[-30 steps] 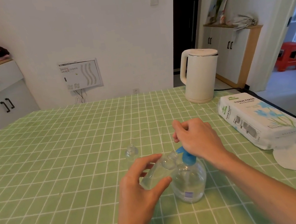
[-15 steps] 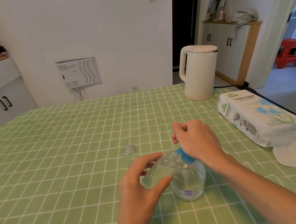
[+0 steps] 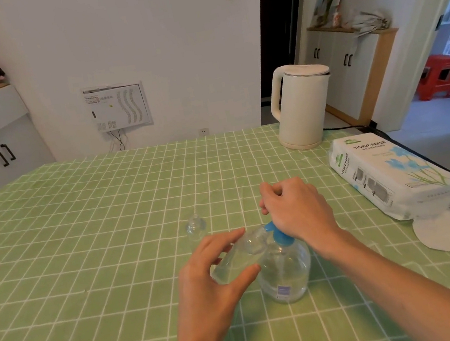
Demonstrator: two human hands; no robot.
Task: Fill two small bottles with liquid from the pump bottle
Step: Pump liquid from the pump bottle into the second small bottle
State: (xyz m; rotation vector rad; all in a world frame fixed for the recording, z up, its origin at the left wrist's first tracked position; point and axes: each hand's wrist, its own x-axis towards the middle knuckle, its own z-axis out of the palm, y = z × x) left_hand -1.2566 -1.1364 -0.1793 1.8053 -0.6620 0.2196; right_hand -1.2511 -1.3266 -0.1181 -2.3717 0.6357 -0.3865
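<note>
A clear pump bottle (image 3: pixel 286 274) with a blue pump head (image 3: pixel 279 235) stands on the green checked tablecloth (image 3: pixel 83 251). My right hand (image 3: pixel 297 209) rests on top of the pump head with its fingers curled over it. My left hand (image 3: pixel 215 284) holds a small clear bottle (image 3: pixel 237 258) tilted, its mouth up against the pump's spout. A second small clear bottle (image 3: pixel 195 229) stands upright on the cloth just behind and left of my left hand.
A cream electric kettle (image 3: pixel 300 105) stands at the back right. A pack of tissue paper (image 3: pixel 389 173) lies along the right edge, with a white round pad (image 3: pixel 443 233) in front of it. Cabinets line the walls beyond.
My right hand has sunk slightly on the pump head. The left hand and its tilted bottle keep their place at the spout.
</note>
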